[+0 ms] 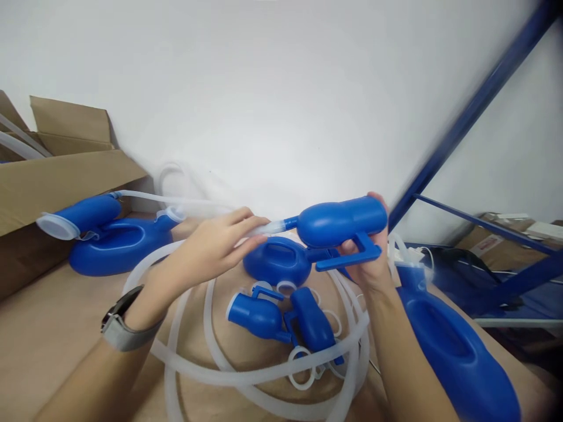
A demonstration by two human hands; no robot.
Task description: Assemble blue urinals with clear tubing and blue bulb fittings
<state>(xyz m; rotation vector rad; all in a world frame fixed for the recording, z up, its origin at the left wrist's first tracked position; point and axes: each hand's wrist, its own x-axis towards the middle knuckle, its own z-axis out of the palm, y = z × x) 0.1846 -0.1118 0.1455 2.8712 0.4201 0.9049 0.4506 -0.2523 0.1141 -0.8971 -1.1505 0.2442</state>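
My right hand is wrapped around the wide end of a blue plastic urinal funnel, whose flat handle points down. The funnel's narrow spout faces left, and the end of a translucent white tube sits around it. Just left of that joint, my left hand has its thumb and fingers closed on the tube. Beneath my hands lie a blue urinal bottle and two more blue funnels, one with a white rim and one to its right. Loops of tube surround them.
At left, a blue bottle lies with a capped funnel on it, beside an open cardboard box. Another blue bottle lies at right, near a blue metal rack. White ring caps lie on the brown surface.
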